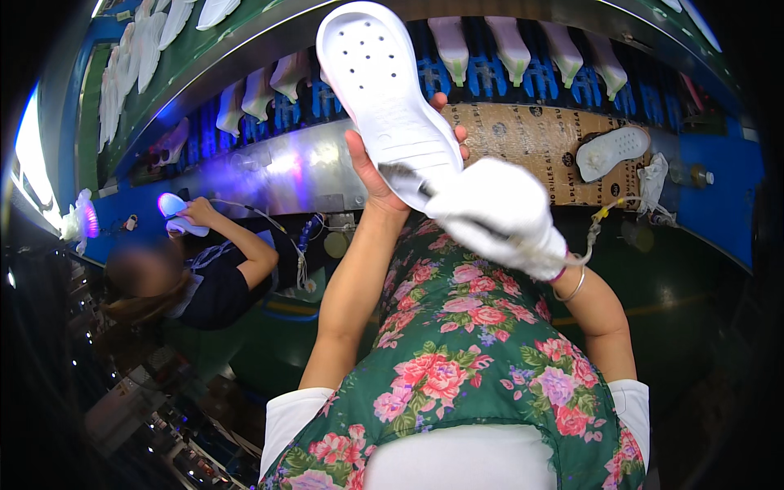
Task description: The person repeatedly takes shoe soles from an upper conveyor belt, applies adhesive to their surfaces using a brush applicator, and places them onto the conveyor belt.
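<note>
A white shoe sole with a cluster of small holes at its toe end is held up in my bare left hand. My left fingers wrap around its edges, the thumb on one side and fingertips showing on the other. The toe points away from me and the heel is near. My right hand, in a white glove and smeared by motion, is closed around a brush whose handle is hidden. The brush's dark bristles are at the heel of the sole. A cord runs from my right wrist.
A cardboard sheet covers part of the metal bench. Another white sole lies there, beside a crumpled white cloth. Pale shoe pieces hang on blue racks behind. At left, a co-worker's hand holds a sole.
</note>
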`<state>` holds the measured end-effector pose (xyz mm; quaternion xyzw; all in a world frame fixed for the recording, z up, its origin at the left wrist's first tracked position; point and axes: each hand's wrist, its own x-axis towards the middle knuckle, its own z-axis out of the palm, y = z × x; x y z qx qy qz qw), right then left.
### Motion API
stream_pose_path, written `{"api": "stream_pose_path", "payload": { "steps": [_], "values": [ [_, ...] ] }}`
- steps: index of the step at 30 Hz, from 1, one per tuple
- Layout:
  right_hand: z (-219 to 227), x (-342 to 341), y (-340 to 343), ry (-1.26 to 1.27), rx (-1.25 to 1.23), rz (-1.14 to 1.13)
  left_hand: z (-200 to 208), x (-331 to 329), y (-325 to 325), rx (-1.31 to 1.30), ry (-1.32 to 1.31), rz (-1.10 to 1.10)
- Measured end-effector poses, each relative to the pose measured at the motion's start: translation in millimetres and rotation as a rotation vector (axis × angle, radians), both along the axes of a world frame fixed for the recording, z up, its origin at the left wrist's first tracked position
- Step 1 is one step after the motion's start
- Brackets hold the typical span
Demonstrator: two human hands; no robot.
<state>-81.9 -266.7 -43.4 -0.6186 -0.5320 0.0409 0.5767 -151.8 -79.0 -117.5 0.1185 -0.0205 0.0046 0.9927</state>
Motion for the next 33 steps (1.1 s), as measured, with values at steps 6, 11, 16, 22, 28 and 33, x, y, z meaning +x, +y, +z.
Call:
{"api": "stream_pose_path", "payload": {
  "steps": [6,11,16,22,28,33],
  "values": [
    [-14,1,-1,0.256,0.006,-0.058,18,0,5,-0.031,-0.129,-0.076],
    [-5,-21,-6,0.096,-0.032,0.137,23,8,14,0.109,-0.084,-0.134],
    [1,-18,-11,0.497,-0.007,0.113,23,12,17,0.077,-0.202,-0.201],
    [-10,-20,-11,-0.162,-0.044,0.038,31,19,21,0.116,-0.023,-0.306],
    [7,-23,-11,0.350,-0.020,0.137,26,24,30,0.007,-0.078,-0.458],
    [4,-21,-8,0.020,-0.027,-0.015,38,31,29,0.060,-0.056,-0.448]
  ]
}}
